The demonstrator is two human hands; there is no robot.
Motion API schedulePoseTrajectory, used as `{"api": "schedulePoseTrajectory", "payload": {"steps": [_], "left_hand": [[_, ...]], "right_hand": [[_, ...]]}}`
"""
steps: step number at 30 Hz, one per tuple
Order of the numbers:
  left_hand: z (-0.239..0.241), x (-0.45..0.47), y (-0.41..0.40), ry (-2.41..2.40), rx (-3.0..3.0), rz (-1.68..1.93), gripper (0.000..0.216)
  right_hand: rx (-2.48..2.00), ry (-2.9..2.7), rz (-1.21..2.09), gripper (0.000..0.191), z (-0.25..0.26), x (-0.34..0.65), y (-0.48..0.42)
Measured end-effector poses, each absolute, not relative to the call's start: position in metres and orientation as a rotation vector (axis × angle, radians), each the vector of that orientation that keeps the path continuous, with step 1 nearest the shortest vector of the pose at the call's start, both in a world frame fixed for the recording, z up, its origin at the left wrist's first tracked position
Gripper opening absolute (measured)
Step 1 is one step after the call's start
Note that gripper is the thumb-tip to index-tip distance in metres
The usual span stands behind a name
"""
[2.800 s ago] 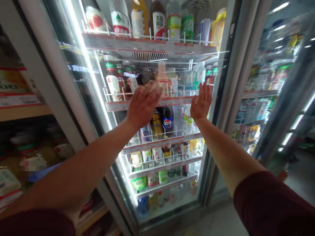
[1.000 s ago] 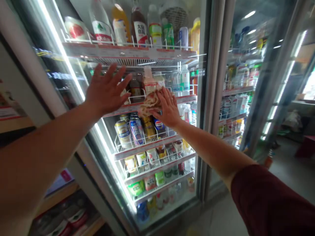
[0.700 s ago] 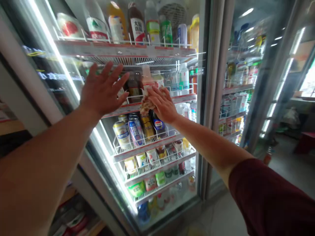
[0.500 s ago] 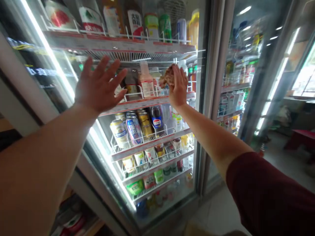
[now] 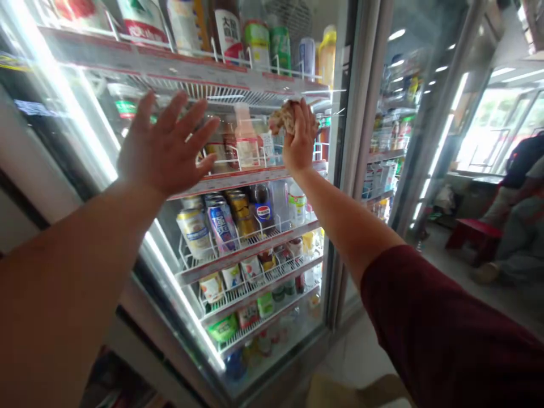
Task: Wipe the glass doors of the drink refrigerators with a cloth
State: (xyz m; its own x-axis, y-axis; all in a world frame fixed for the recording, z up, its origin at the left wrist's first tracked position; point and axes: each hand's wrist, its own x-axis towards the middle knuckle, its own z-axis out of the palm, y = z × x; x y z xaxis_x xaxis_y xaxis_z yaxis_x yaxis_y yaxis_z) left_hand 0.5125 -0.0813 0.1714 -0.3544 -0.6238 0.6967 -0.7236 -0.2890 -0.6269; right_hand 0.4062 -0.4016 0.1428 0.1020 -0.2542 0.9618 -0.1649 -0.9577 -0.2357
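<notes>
A crumpled brown-and-cream cloth (image 5: 282, 118) is under my right hand (image 5: 301, 136), pressed flat against the glass door (image 5: 272, 362) of a drinks fridge. The fingers of that hand point up and bend over the cloth. My left hand (image 5: 164, 144) is raised at the left side of the same door, fingers spread, with nothing in it. Whether its palm touches the glass I cannot tell. Behind the glass, between the two hands, a pale pink bottle (image 5: 246, 136) stands on a shelf.
Shelves of drink cans (image 5: 193, 229) and bottles fill the fridge, with a bright light strip (image 5: 187, 309) down its left side. A second glass-door fridge (image 5: 389, 153) stands to the right. Further right are a red stool (image 5: 476, 232) and a seated person (image 5: 521, 226).
The view has swung rightward, bringing the seated person into sight. My right hand stays on the cloth at the glass, slightly shifted in view. My left hand remains spread.
</notes>
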Motion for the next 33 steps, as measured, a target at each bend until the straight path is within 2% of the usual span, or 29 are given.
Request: {"api": "schedulePoseTrajectory", "payload": {"steps": [6, 14, 22, 28, 33], "left_hand": [[0.172, 0.512, -0.083, -1.807, 1.757, 1.688, 0.071], [0.170, 0.512, -0.087, -1.802, 1.738, 1.570, 0.071], [0.165, 0.499, -0.087, -1.805, 1.706, 1.553, 0.066], [0.165, 0.493, -0.085, -1.810, 1.718, 1.537, 0.064], [0.168, 0.498, -0.083, -1.828, 1.730, 1.597, 0.070]], "right_hand": [[-2.390, 0.549, -1.986, 0.063, 0.105, 0.385, -0.414], [-2.039, 0.729, -1.973, 0.065, 0.181, 0.404, -0.439], [-2.211, 0.850, -1.910, 0.067, 0.123, 0.398, -0.389], [-2.125, 0.880, -1.881, 0.070, 0.150, 0.394, -0.402], [-2.230, 0.697, -1.979, 0.066, 0.139, 0.394, -0.416]]}}
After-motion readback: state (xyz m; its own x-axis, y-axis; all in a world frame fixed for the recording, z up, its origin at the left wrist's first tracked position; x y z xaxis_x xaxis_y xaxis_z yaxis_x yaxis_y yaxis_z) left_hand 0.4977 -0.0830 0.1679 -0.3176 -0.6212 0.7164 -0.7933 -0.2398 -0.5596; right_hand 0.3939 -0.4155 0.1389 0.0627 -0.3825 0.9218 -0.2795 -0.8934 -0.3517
